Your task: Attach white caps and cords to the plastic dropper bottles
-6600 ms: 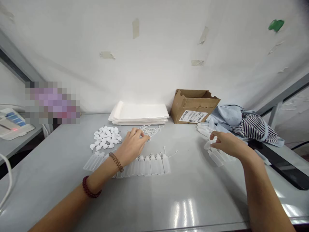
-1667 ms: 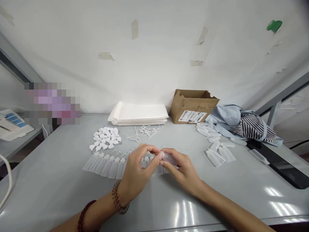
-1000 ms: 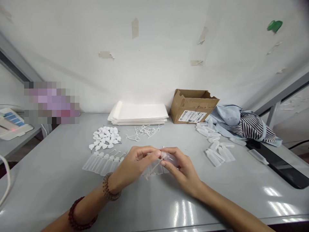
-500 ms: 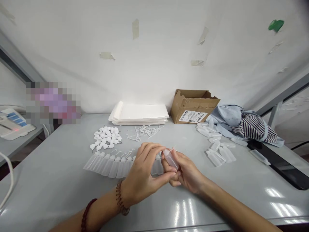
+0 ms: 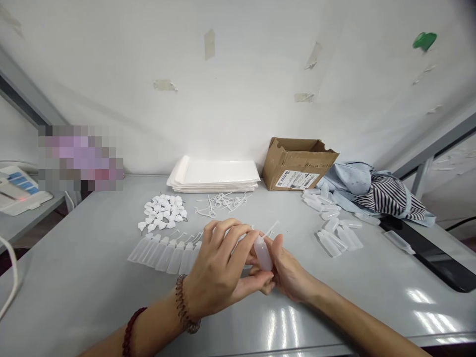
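A small translucent bottle point(image 5: 263, 254) with a thin white strip point(image 5: 273, 228) at its neck is held between both hands above the table. My left hand point(image 5: 223, 267) has its fingers curved over the bottle's left side, with the thumb near the base. From the right, my right hand point(image 5: 286, 267) grips the bottle; its thumb points up beside it. Under and left of my left hand lies a row of similar bottles point(image 5: 159, 254) with strips at their necks; part of the row is hidden. Behind are white caps point(image 5: 163, 212) and loose white strips point(image 5: 225, 201).
White envelopes point(image 5: 219, 173) are stacked by the wall beside an open cardboard box point(image 5: 297, 166). More bottles point(image 5: 336, 238) lie in a loose pile at the right, near cloth point(image 5: 390, 193) and a black panel point(image 5: 442, 263). A white device point(image 5: 22, 191) stands far left.
The bottle has turned more upright and its strip now sticks out up and right. My left fingers have closed in over it, and my right thumb has lifted away from its neck.
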Tool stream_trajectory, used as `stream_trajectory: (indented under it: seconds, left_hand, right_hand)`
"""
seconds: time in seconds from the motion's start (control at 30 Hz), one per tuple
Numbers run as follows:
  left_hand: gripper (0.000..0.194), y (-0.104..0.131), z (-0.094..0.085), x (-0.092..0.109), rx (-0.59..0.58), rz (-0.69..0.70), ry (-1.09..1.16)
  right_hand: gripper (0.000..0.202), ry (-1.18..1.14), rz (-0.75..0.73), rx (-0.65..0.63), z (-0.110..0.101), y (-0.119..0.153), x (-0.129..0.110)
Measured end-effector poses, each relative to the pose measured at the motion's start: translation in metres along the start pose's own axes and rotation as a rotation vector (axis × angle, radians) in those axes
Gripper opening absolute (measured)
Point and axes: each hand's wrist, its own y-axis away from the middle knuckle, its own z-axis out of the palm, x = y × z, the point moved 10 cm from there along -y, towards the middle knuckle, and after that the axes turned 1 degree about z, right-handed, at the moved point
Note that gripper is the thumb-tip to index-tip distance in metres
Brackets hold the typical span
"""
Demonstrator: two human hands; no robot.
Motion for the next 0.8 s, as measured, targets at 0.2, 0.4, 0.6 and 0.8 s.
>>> stream_trajectory:
  seconds: [0.2,0.4,0.6,0.8]
  left_hand:
    - [0.040,-0.001,0.003,0.002,-0.023,0.054,-0.086]
    - [0.031,-0.001,0.004,0.003,-0.015,0.111,-0.191]
    - [0.023,-0.002,0.006,0.007,0.000,0.150,-0.300]
    - [0.023,-0.005,0.017,0.006,-0.088,0.113,-0.360]
  right_hand:
    - [0.044,-0.027,-0.015,0.063,-0.005,-0.005,0.002]
    - [0.032,-0.013,-0.035,0.127,-0.010,-0.008,-0.002]
    - [0.028,0.040,-0.035,0.167,-0.015,-0.007,-0.007]
    - [0.027,0.120,-0.085,0.276,-0.023,-0.005,-0.010]
